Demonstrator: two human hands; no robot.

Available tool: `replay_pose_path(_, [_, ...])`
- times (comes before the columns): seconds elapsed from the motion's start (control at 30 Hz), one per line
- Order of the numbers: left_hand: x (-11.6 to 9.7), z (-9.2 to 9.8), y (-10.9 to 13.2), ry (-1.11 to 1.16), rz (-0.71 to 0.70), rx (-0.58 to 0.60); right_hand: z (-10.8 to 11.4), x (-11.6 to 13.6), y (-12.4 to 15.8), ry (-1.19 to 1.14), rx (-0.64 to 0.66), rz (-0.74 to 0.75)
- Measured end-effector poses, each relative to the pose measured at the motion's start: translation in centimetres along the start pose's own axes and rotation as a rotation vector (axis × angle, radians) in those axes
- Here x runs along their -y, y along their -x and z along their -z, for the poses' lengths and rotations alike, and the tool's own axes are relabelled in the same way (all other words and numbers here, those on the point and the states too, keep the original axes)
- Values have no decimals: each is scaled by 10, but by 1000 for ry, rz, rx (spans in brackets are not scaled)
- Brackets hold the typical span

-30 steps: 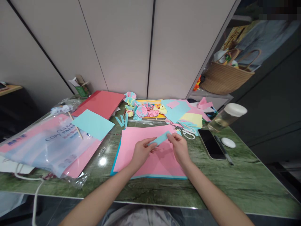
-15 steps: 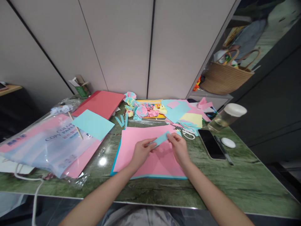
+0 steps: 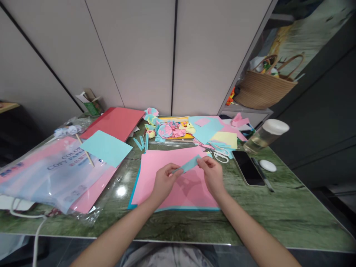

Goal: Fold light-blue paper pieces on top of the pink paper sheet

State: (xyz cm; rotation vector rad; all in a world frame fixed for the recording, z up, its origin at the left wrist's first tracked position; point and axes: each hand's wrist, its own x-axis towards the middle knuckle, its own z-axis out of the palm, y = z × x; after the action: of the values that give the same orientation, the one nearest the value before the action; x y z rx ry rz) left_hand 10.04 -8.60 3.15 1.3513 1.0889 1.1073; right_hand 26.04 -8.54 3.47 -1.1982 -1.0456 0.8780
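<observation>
A narrow light blue paper strip [image 3: 188, 164] is held between both hands just above a large pink sheet [image 3: 155, 178] lying on a blue sheet on the green table. My left hand [image 3: 164, 181] pinches the strip's left end, fingers curled. My right hand [image 3: 213, 174] pinches its right end. The strip slants up to the right.
A plastic pack of colour paper [image 3: 47, 172] lies at left with a blue sheet [image 3: 107, 147] and a stick on it. A red folder [image 3: 116, 122], paper scraps [image 3: 167, 129], scissors [image 3: 221, 154], phone [image 3: 247, 167], pen, white oval object [image 3: 267, 165], lidded cup [image 3: 265, 136] and basket [image 3: 264, 89] stand beyond.
The view has shifted slightly; my hands lifted the strip a little and stay pinched on its ends. Nothing else on the table moved.
</observation>
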Motion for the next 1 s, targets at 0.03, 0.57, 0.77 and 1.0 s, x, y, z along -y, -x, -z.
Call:
replay_pose_path(0.03, [-1, 0, 1, 13, -8, 6, 0, 2, 1, 1, -1, 3])
replay_pose_path(0.57, [-5, -2, 6, 31, 0, 57, 6, 3, -1, -23, 22, -40])
replay_pose_path(0.77, [-7, -1, 8, -80, -126, 242, 5, 2, -2, -35, 111, -82])
replay_pose_path(1.0, [-3, 1, 8, -186, -122, 371, 6, 3, -4, 39, 145, -49])
